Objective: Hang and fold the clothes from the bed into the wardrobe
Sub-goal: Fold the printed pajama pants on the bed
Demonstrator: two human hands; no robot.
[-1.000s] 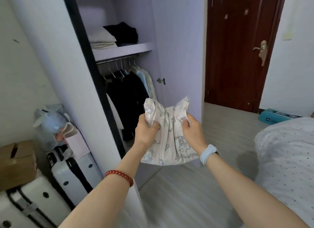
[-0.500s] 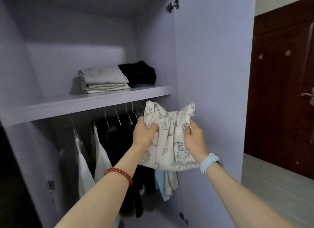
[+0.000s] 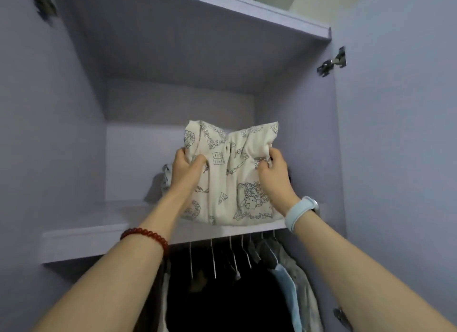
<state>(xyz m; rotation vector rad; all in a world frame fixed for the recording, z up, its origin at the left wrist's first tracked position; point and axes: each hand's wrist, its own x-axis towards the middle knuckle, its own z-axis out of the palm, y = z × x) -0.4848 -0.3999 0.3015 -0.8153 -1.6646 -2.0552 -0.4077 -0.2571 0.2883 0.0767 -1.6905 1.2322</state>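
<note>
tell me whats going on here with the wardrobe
A person is putting a folded cream cloth with printed line drawings onto the lilac wardrobe shelf. The left hand and the right hand each grip a side of it, holding it at shelf level. Behind it, other folded clothes peek out. Below the shelf, garments hang on metal hangers.

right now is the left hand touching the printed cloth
Touching. The head view shows the left hand gripping the printed cloth at its left edge, thumb pressed into the fabric and no gap showing.
</note>
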